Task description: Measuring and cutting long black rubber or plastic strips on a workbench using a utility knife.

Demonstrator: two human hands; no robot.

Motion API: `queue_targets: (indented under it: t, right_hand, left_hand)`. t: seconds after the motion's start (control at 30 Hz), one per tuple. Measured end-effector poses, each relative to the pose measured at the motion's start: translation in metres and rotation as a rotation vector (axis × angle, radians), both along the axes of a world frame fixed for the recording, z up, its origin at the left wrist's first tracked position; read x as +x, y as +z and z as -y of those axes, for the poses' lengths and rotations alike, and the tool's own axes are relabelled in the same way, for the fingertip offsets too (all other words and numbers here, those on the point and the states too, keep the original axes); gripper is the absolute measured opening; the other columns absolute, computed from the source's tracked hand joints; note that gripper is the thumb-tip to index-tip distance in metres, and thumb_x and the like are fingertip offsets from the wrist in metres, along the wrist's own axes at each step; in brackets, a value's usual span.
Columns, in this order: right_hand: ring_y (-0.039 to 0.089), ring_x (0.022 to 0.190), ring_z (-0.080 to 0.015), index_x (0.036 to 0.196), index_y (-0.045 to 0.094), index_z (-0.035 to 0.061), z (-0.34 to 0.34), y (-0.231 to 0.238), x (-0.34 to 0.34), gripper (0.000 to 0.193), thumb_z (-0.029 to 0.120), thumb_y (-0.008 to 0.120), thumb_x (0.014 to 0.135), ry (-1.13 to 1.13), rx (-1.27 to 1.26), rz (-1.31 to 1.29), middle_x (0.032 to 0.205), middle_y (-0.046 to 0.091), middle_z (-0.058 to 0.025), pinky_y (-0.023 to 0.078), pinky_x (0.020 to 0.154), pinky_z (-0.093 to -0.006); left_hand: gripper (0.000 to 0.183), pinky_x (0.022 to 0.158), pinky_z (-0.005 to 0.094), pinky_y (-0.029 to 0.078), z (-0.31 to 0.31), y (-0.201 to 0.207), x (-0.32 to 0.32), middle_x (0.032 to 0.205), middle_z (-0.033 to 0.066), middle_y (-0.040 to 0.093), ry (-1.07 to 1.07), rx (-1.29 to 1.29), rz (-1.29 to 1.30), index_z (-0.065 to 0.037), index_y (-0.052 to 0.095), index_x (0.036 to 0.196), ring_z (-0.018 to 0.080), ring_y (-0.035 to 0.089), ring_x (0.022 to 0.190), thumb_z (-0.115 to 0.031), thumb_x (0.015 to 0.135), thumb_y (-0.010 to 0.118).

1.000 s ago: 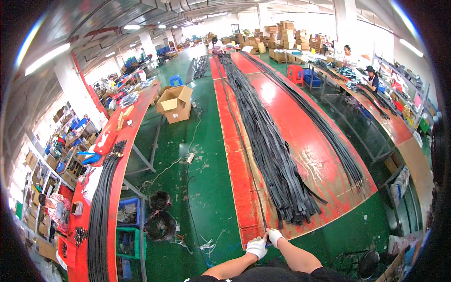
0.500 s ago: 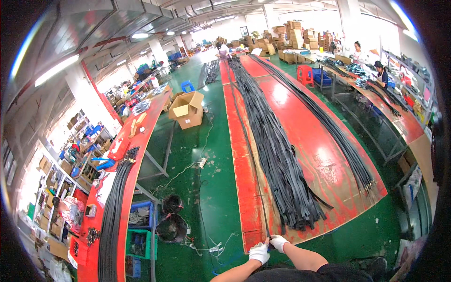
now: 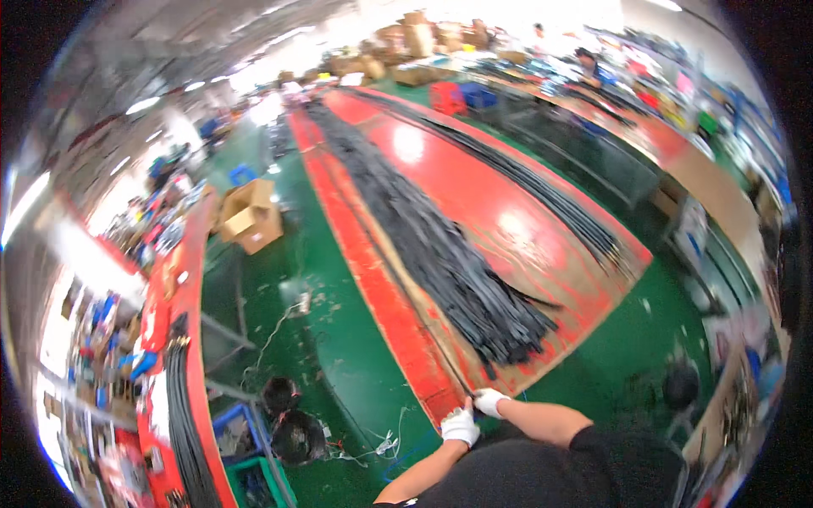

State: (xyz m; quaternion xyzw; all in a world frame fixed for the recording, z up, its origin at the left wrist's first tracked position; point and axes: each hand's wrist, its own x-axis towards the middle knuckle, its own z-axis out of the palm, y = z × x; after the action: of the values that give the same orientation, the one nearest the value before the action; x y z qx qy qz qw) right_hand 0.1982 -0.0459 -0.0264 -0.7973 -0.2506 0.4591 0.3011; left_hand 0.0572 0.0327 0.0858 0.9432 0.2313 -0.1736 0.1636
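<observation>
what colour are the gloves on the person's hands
The gloves are white; the head view shows them best.

Strip, black, one (image 3: 423, 320): long, narrow; extended lengthwise near the left edge of the red counter (image 3: 364, 262), near end held in my fingers (image 3: 465, 413).

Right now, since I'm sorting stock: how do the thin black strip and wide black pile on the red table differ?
The thin strip forms one narrow line; the wide pile masses many strips. The strip's near end reaches the left hand and right hand; the pile's stops short. Both are dark and run lengthwise along the red table.
</observation>
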Motion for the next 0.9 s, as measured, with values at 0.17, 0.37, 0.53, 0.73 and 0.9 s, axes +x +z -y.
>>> queue_targets:
  t: [0.17, 0.37, 0.53, 0.73, 0.9]
  right_hand:
    - [0.07, 0.118, -0.038, 0.126, 0.073, 0.0074, 0.0, 0.029, -0.002, 0.039, 0.026, 0.059, 0.095, 0.027, -0.107, 0.08, 0.125, 0.074, -0.0211, 0.054, 0.101, -0.0448]
    - [0.07, 0.119, -0.0376, 0.127, 0.073, 0.0079, -0.003, 0.038, -0.004, 0.042, 0.032, 0.062, 0.094, 0.043, -0.105, 0.107, 0.125, 0.075, -0.0196, 0.054, 0.101, -0.0456]
    - [0.07, 0.12, -0.0373, 0.126, 0.074, 0.0084, 0.0, 0.034, -0.003, 0.045, 0.039, 0.062, 0.095, 0.055, -0.136, 0.122, 0.126, 0.075, -0.0184, 0.054, 0.101, -0.0459]
    - [0.07, 0.12, -0.0366, 0.127, 0.074, 0.0097, 0.003, 0.035, 0.0, 0.045, 0.039, 0.06, 0.095, 0.056, -0.133, 0.096, 0.127, 0.075, -0.0171, 0.054, 0.101, -0.0462]
    - [0.07, 0.121, -0.036, 0.129, 0.073, 0.0121, 0.0, 0.05, 0.0, 0.046, 0.039, 0.06, 0.095, 0.105, -0.134, 0.072, 0.129, 0.074, -0.0163, 0.055, 0.1, -0.0459]
  left_hand:
    - [0.084, 0.095, 0.0552, 0.052, -0.001, 0.0, 0.004, 0.127, 0.0195, 0.068, -0.039, 0.02, -0.04, -0.019, 0.038, 0.163, 0.0375, 0.069, 0.117, -0.035, 0.087, 0.069]
    - [0.086, 0.1, 0.0542, 0.051, -0.002, -0.006, 0.003, 0.129, 0.0206, 0.067, -0.058, 0.033, -0.053, -0.017, 0.037, 0.164, 0.0384, 0.068, 0.119, -0.037, 0.087, 0.07]
    - [0.087, 0.101, 0.0525, 0.051, 0.005, -0.007, 0.004, 0.13, 0.0215, 0.067, -0.032, -0.007, -0.043, -0.015, 0.036, 0.164, 0.0396, 0.068, 0.119, -0.034, 0.087, 0.071]
    - [0.089, 0.101, 0.0517, 0.051, 0.011, -0.014, 0.009, 0.128, 0.0222, 0.066, 0.006, 0.01, -0.052, -0.013, 0.035, 0.164, 0.0393, 0.068, 0.117, -0.033, 0.086, 0.072]
    - [0.088, 0.099, 0.0521, 0.051, 0.008, -0.02, 0.004, 0.127, 0.0223, 0.066, 0.013, 0.042, -0.033, -0.012, 0.035, 0.164, 0.0393, 0.068, 0.115, -0.033, 0.087, 0.071]
